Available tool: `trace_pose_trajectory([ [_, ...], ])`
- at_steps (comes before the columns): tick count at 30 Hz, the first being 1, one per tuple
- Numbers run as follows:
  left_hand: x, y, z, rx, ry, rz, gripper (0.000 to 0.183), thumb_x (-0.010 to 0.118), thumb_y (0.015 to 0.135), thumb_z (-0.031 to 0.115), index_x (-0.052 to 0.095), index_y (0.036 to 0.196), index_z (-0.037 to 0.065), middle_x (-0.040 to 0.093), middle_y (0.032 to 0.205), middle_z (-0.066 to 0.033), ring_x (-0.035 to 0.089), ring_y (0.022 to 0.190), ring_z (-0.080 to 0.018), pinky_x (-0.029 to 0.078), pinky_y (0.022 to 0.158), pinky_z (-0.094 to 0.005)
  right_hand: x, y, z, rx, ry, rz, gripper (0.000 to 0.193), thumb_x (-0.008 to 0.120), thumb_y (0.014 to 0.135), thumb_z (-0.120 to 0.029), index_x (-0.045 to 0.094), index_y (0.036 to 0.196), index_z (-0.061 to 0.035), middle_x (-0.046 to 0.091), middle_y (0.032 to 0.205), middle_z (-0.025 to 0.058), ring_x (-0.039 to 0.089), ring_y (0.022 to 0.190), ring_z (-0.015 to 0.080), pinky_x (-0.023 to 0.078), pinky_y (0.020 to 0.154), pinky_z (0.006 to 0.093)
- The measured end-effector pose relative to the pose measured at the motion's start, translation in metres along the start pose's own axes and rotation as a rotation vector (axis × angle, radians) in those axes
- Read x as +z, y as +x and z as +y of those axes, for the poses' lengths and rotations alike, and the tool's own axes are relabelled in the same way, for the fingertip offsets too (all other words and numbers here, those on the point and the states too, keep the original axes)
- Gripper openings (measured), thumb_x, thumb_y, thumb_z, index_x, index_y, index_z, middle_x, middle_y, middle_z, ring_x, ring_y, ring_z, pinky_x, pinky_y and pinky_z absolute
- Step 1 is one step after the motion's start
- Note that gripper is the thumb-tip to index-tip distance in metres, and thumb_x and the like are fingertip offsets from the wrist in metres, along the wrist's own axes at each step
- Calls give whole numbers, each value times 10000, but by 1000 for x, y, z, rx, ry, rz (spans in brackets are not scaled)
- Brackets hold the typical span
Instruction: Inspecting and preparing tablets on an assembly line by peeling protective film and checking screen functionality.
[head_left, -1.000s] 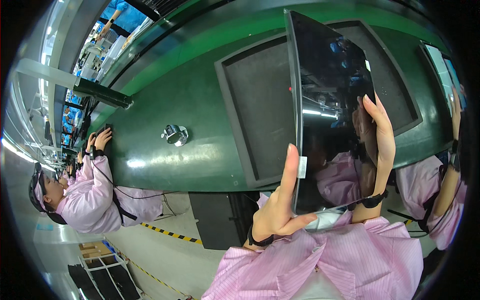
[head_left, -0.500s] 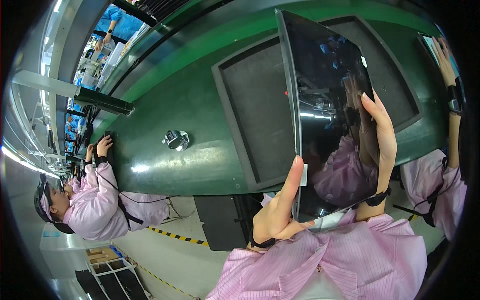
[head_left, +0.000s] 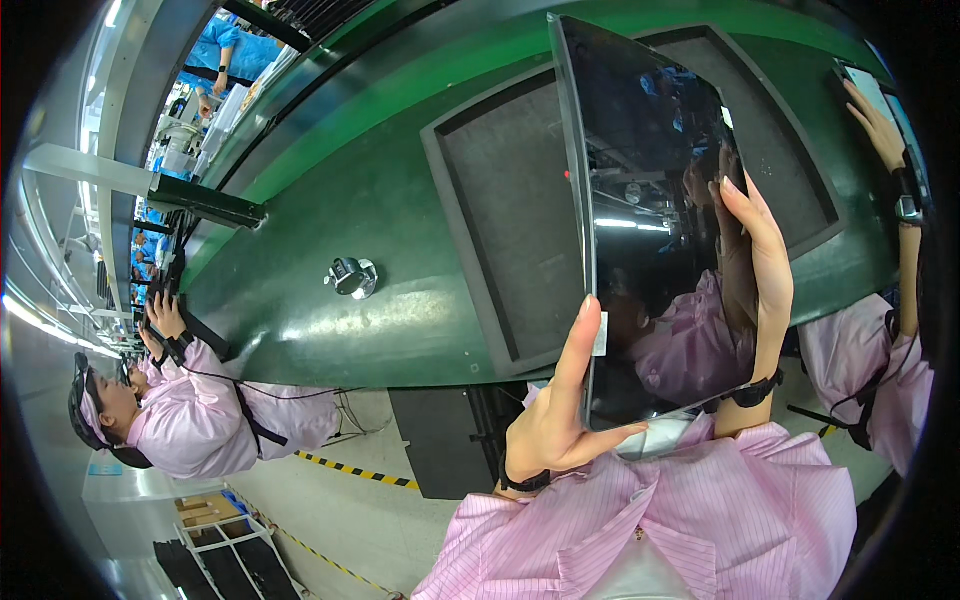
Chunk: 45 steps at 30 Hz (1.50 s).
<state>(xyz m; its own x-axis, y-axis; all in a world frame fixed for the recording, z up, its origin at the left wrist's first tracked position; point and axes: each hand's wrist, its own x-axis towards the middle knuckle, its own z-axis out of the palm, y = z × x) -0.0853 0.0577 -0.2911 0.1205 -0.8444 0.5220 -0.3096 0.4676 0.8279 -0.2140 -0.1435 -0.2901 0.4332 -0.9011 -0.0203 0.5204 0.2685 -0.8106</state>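
Observation:
Before me a large glossy black display panel [head_left: 650, 200] is held up, tilted, above a dark grey tray. My left hand [head_left: 555, 425] grips its lower left corner, the index finger stretched along the left edge and the thumb under the bottom edge. At the panel's right edge, my right hand [head_left: 768, 255] is closed on it, with fingertips over the front face; the rest of those fingers is hidden. Reflections of lamps and a pink sleeve show in the dark surface. Small pale tabs stick out at both side edges.
The shallow grey tray [head_left: 458, 217] lies on the green bench [head_left: 400, 340]. Left of it stands a small black and silver device [head_left: 350, 278]. Co-workers in pink sit at both sides; the right one's hand [head_left: 880, 130] touches a flat panel. A dark box [head_left: 430, 440] stands below the bench.
My hands and the panel have shifted up slightly, and my left thumb reaches further along the bottom edge. The left co-worker's hands have moved away to the left.

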Motion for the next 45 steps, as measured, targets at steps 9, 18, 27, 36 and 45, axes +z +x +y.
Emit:
trace_pose_trajectory([
  [9, 5, 8, 16, -190, -887, 233, 576, 487, 921, 170, 254, 1377, -96, 419, 1343, -255, 450, 1229, -259, 327, 1028, -335, 7, -4, -2, 84, -2, 10, 513, 599, 897, -155, 428, 1349, 17, 583, 1165, 71, 570, 1026, 112, 433, 879, 230],
  [18, -2, 7, 12, -165, -966, 163, 573, 455, 880, 50, 229, 1392, -73, 523, 1208, -193, 552, 1038, -174, 406, 891, -283, 6, -2, -2, 12, -61, -13, 485, 566, 908, -94, 413, 1350, 33, 586, 1155, 70, 572, 1021, 103, 414, 935, 233],
  [27, 2, 4, 21, -273, -999, 269, 663, 484, 850, 49, 157, 1414, -69, 482, 1283, -254, 510, 1180, -257, 373, 993, -350, -2, -2, -1, 22, -80, -50, 523, 563, 908, -91, 374, 1377, 43, 574, 1171, 78, 563, 1040, 110, 405, 946, 236],
  [36, -9, -18, 18, -449, -1026, 152, 955, 635, 749, 41, 4, 1454, -90, 235, 1491, -223, 316, 1357, -307, 211, 1111, -380, 4, -20, -17, -12, -192, 110, 624, 609, 862, -90, 328, 1402, 52, 544, 1225, 122, 552, 1073, 162, 394, 970, 268],
  [45, -44, 15, 29, -457, -535, 234, 684, 522, 901, 518, 392, 1234, -66, 619, 901, -142, 641, 779, -210, 514, 697, -310, -19, -53, -23, -92, -277, -39, 594, 554, 939, -151, 282, 1423, 58, 429, 1379, 155, 433, 1250, 188, 293, 1063, 299],
])
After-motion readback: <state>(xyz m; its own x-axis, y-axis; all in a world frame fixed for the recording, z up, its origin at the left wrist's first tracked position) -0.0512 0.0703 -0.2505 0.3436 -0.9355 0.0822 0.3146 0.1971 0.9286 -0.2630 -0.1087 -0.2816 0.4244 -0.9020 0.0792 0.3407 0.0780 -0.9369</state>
